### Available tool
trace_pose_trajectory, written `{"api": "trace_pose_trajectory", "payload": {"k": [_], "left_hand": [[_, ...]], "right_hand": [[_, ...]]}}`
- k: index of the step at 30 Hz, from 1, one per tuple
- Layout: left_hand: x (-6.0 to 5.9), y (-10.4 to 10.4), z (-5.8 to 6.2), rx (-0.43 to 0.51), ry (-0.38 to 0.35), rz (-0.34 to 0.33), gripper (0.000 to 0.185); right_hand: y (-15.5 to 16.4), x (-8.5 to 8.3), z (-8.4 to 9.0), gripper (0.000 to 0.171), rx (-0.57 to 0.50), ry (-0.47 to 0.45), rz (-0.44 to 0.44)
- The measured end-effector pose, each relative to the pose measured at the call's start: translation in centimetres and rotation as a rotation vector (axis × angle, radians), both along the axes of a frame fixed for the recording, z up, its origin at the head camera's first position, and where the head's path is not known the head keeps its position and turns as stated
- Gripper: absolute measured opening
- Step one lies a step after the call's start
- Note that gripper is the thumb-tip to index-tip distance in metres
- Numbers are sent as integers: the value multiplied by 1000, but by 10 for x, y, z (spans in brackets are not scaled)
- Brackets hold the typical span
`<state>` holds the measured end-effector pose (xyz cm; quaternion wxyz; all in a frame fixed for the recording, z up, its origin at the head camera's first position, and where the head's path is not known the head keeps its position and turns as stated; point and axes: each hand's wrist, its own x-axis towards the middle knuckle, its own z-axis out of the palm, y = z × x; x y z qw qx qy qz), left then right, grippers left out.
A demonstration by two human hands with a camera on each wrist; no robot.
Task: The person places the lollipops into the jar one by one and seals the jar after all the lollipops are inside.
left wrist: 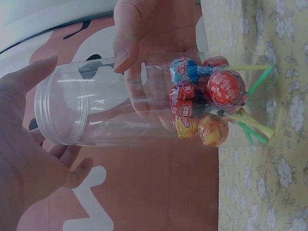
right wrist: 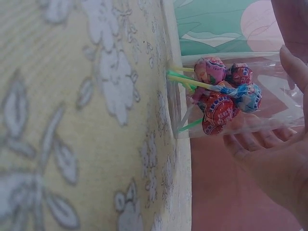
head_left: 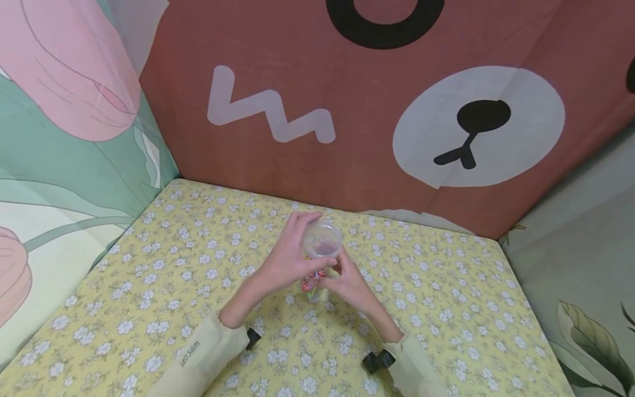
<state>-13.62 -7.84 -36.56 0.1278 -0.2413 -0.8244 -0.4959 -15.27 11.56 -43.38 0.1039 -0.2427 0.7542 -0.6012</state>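
Observation:
A tall clear plastic jar (left wrist: 113, 127) stands upright near the middle of the cloth. Inside its lower part are several wrapped lollipops (left wrist: 225, 89), red, blue and orange, heads up, their green and yellow sticks pointing down to the base. My left hand (head_left: 285, 262) holds the ridged clear lid (left wrist: 45, 110) at the top, thumb on the near side and fingers round the far side. Lower down, my right hand (head_left: 352, 284) grips the jar's body between thumb and fingers. In the right wrist view the jar's base is right at the cloth.
A yellow flowered cloth (head_left: 173, 286) covers the table. Behind it hangs a brown curtain (head_left: 357, 160) with a bear face. Printed fabric (head_left: 64, 149) closes the left side, and a grey leaf-patterned sheet (head_left: 585, 242) the right.

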Motion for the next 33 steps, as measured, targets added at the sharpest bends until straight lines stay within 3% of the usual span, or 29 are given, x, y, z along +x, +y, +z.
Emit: {"api": "trace_pose_trajectory", "payload": {"k": [8, 18, 25, 29, 33], "left_hand": [[1, -2, 3, 51, -12, 17, 91], [-3, -5, 6, 8, -1, 6, 119], [-3, -6, 9, 1, -103, -9, 120], [-3, -6, 10, -30, -164, 31, 119], [-3, -7, 10, -40, -174, 69, 116]], "right_hand": [[0, -1, 0, 87, -12, 19, 14], [3, -2, 1, 84, 0, 41, 10], [4, -3, 2, 80, 26, 48, -1], [5, -4, 1, 79, 34, 39, 6], [5, -5, 1, 78, 50, 38, 17]]}}
